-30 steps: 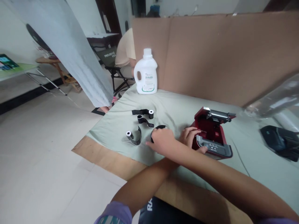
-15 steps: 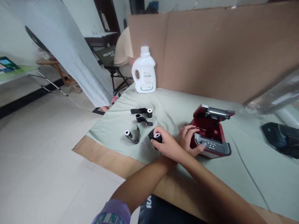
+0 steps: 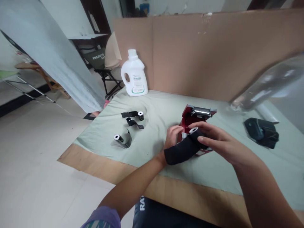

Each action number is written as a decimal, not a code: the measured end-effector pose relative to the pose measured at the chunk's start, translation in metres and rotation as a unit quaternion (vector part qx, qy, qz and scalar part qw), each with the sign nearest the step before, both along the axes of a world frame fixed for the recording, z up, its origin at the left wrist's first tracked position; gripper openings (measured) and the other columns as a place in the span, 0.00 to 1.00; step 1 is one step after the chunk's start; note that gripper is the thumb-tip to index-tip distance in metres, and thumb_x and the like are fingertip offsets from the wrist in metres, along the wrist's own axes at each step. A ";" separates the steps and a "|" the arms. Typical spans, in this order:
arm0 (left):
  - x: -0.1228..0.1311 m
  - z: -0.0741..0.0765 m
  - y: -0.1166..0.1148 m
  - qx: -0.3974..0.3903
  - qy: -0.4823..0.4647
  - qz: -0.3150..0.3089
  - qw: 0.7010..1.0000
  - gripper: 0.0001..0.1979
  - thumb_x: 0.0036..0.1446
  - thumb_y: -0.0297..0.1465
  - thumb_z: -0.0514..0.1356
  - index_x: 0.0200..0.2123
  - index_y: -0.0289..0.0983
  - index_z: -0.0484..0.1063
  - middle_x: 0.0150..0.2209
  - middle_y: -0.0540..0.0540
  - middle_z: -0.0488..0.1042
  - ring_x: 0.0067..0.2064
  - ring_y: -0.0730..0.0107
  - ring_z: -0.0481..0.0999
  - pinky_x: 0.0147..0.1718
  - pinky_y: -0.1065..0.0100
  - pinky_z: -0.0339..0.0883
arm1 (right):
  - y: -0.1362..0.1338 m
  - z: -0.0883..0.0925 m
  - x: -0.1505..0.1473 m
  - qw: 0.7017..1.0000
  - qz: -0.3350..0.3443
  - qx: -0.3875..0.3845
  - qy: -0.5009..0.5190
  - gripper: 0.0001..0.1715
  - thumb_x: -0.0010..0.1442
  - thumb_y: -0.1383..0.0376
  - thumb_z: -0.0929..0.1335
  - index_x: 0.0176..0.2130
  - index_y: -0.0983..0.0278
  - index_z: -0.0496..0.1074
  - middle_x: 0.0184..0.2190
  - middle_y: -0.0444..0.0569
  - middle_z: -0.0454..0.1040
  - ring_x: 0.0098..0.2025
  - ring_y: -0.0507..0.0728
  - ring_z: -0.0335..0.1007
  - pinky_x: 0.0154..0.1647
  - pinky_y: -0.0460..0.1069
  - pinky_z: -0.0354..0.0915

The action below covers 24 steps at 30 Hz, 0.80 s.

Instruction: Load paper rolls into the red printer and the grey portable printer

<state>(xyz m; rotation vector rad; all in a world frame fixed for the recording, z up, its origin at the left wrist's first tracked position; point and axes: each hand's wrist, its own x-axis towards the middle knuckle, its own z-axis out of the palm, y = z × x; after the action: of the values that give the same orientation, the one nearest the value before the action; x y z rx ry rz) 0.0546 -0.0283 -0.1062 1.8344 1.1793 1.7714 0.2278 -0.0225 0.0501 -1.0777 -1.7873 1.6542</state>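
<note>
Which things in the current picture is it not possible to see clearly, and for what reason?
All in the head view:
Red machine: much of its front, hidden behind the right hand and the black roll it holds.
Left hand: partly hidden behind that roll's loose strip.
White bottle: small label print, too blurred to read.
Seated person: head, hidden behind the cardboard.

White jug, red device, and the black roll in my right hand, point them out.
White jug (image 3: 136, 74): head view, on its front.
Red device (image 3: 190, 120): head view, on its dark inside.
Black roll (image 3: 184, 150): head view, on its loose strip.
</note>
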 end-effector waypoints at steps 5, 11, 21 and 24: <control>-0.008 0.018 -0.017 0.170 0.125 -0.019 0.977 0.24 0.59 0.34 0.62 0.60 0.48 0.68 0.56 0.42 0.68 0.56 0.55 0.70 0.55 0.51 0.68 | 0.038 -0.014 0.023 0.978 -0.035 0.160 -0.131 0.17 0.59 0.57 0.71 0.48 0.58 0.75 0.44 0.51 0.78 0.45 0.63 0.75 0.45 0.56 0.73; -0.008 0.028 -0.020 0.180 0.252 -0.048 0.949 0.14 0.56 0.31 0.64 0.46 0.49 0.80 0.47 0.47 0.77 0.52 0.59 0.69 0.52 0.58 0.61 | 0.066 -0.034 0.014 0.887 -0.035 0.340 -0.310 0.21 0.61 0.69 0.65 0.50 0.61 0.79 0.48 0.54 0.77 0.46 0.63 0.76 0.52 0.58 0.70; -0.009 0.019 -0.020 0.148 0.296 -0.051 0.942 0.15 0.62 0.33 0.60 0.51 0.49 0.79 0.46 0.49 0.80 0.49 0.61 0.69 0.52 0.58 0.56 | 0.062 -0.046 -0.003 0.841 0.010 0.336 -0.425 0.20 0.63 0.74 0.63 0.50 0.65 0.78 0.49 0.57 0.79 0.48 0.66 0.76 0.48 0.55 0.66; -0.008 0.021 -0.019 0.130 0.296 -0.044 0.945 0.15 0.63 0.34 0.61 0.51 0.49 0.79 0.46 0.48 0.80 0.50 0.61 0.70 0.51 0.58 0.57 | 0.074 -0.052 -0.012 0.831 0.028 0.332 -0.445 0.19 0.63 0.74 0.63 0.48 0.65 0.78 0.47 0.58 0.80 0.47 0.66 0.77 0.46 0.55 0.65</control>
<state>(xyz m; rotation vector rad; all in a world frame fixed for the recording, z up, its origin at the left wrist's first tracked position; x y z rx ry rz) 0.0471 -0.0476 -0.0849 2.6529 1.0561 1.4143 0.2161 0.0515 -0.0016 -1.5459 -2.6626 0.3626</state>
